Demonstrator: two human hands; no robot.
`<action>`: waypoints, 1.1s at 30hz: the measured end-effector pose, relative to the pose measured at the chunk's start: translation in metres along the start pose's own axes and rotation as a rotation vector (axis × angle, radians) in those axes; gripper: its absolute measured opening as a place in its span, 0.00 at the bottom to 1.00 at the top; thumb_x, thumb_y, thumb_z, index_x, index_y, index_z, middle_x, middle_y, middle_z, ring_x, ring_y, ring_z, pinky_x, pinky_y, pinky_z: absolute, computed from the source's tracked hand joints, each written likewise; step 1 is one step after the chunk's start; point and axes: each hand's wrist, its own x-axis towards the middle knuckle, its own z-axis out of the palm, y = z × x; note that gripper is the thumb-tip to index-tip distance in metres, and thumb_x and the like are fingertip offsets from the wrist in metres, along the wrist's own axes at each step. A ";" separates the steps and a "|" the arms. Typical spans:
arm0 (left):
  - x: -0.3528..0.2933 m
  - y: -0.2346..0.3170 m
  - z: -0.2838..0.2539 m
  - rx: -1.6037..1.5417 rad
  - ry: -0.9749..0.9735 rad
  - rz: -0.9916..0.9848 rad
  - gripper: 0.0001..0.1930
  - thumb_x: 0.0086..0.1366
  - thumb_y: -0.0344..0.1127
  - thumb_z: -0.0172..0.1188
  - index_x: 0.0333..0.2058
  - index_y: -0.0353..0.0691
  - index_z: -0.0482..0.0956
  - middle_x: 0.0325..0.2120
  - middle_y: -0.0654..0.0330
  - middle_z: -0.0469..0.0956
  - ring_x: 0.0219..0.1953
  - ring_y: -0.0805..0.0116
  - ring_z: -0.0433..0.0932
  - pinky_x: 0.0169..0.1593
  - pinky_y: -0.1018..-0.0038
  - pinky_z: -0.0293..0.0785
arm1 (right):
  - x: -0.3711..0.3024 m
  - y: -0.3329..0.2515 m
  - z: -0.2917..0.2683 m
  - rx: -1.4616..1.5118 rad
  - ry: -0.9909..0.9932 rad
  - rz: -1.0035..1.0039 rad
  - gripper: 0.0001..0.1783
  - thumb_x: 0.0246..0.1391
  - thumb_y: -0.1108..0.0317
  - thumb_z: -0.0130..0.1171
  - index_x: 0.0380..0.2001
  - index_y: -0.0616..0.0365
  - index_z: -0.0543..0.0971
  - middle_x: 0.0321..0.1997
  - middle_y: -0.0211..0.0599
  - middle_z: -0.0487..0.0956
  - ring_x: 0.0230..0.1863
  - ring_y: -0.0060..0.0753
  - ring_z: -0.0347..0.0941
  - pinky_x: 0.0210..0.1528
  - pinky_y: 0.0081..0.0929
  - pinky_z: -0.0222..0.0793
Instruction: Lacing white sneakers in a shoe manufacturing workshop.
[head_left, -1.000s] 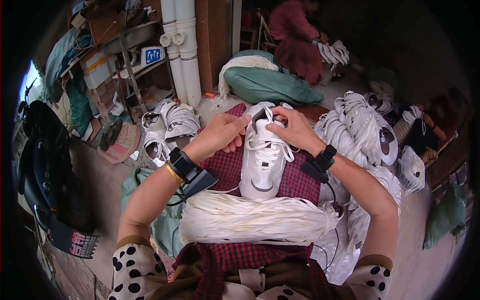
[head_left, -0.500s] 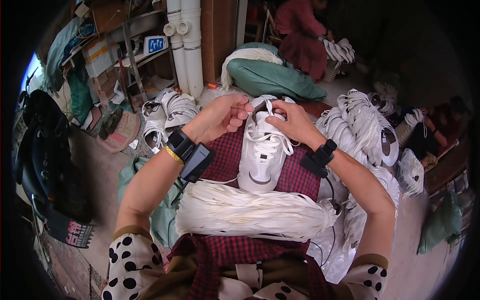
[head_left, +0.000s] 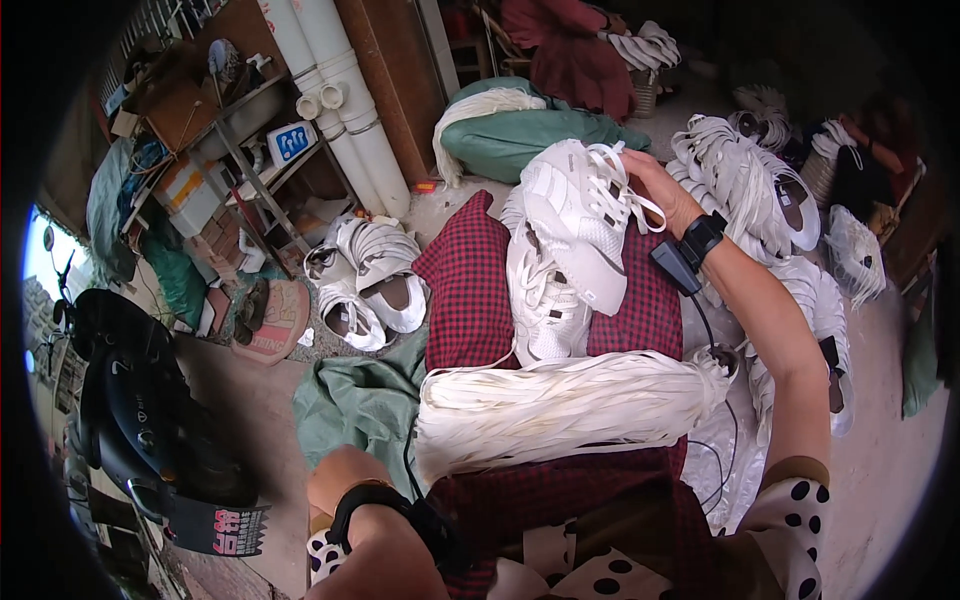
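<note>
My right hand (head_left: 660,190) grips a white lace-up sneaker (head_left: 580,215) at its collar end, tilted with the toe down. Below it, partly covered, a second white laced sneaker (head_left: 552,325) lies on the red-and-black checked cloth (head_left: 468,285) over my knees. A loose lace end hangs beside my right hand. Across my lap rests a thick bundle of white laces (head_left: 570,410). My left hand (head_left: 345,478) is low by my left side, beside a green cloth (head_left: 365,395); its fingers are hidden.
White shoes (head_left: 370,265) lie on the floor at left, and more are heaped with laces (head_left: 740,170) at right. A green sack (head_left: 540,140) lies ahead. A motor scooter (head_left: 150,400) stands far left. Two people sit nearby. A cable (head_left: 735,430) runs past my right side.
My left hand has left the shoe and swung down to my left side. The right hand now holds a sneaker raised, with another in view beneath. The view has turned slightly left.
</note>
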 end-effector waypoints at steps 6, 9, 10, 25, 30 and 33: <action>0.001 0.003 0.004 -0.294 0.084 0.302 0.18 0.53 0.17 0.62 0.45 0.31 0.76 0.46 0.55 0.72 0.55 0.62 0.68 0.51 0.71 0.76 | -0.005 -0.008 0.049 -1.157 -0.295 -0.105 0.27 0.55 0.46 0.60 0.40 0.64 0.80 0.31 0.33 0.77 0.30 0.27 0.67 0.35 0.29 0.65; 0.001 -0.010 0.004 -0.614 0.032 0.296 0.18 0.52 0.15 0.62 0.43 0.31 0.76 0.46 0.55 0.72 0.53 0.62 0.69 0.51 0.72 0.76 | -0.006 -0.020 0.071 -1.324 -0.447 0.010 0.25 0.55 0.48 0.60 0.41 0.62 0.79 0.32 0.39 0.78 0.31 0.34 0.68 0.37 0.33 0.66; 0.001 0.001 0.001 -0.349 0.072 0.250 0.17 0.52 0.14 0.62 0.42 0.32 0.77 0.44 0.56 0.73 0.51 0.63 0.71 0.49 0.73 0.77 | -0.011 -0.022 0.074 -1.314 -0.449 0.001 0.28 0.52 0.45 0.60 0.41 0.61 0.80 0.34 0.42 0.79 0.33 0.37 0.72 0.39 0.34 0.68; -0.107 -0.130 -0.070 0.587 -0.454 -1.296 0.14 0.69 0.35 0.57 0.44 0.28 0.77 0.36 0.56 0.81 0.33 0.75 0.78 0.38 0.78 0.73 | -0.038 -0.065 -0.034 -0.128 0.006 -0.110 0.24 0.60 0.65 0.60 0.58 0.63 0.72 0.49 0.32 0.81 0.45 0.18 0.79 0.50 0.19 0.75; -0.221 -0.196 -0.095 0.315 -1.092 -1.786 0.37 0.60 0.54 0.65 0.60 0.32 0.71 0.51 0.47 0.77 0.50 0.60 0.77 0.53 0.67 0.73 | -0.050 -0.056 -0.054 -0.085 0.224 -0.155 0.26 0.61 0.66 0.59 0.60 0.62 0.70 0.52 0.35 0.80 0.50 0.24 0.78 0.55 0.23 0.73; -0.248 -0.200 -0.090 -0.077 -0.974 -2.081 0.39 0.61 0.50 0.65 0.65 0.35 0.65 0.59 0.53 0.73 0.61 0.63 0.70 0.64 0.68 0.65 | -0.060 -0.058 -0.063 -0.078 0.281 -0.132 0.25 0.61 0.66 0.59 0.59 0.63 0.71 0.53 0.36 0.80 0.51 0.24 0.78 0.55 0.22 0.72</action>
